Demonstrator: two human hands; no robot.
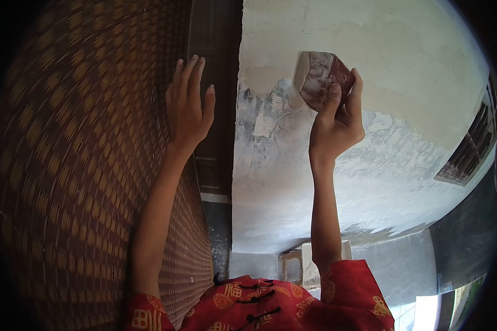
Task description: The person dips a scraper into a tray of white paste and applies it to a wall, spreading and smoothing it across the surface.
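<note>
Gripped a folded sheet of sandpaper (317,77) with the right hand (337,124), fingers (332,99) closed tight around its lower edge. Pressed the sheet against the wall (403,66), just above the fingers, at the edge of a grey, patchy spot. Laid the left hand (188,107) open and flat on the woven screen (66,165), fingers together and pointing up, holding nothing. Reached up on either side of a dark door frame (215,33). Seemed to be in the rubbing step, with the patch not yet smooth. Called next for a firm press and a slow slide over the rough grey part beside and below the fingers, with the left hand steady for balance.
</note>
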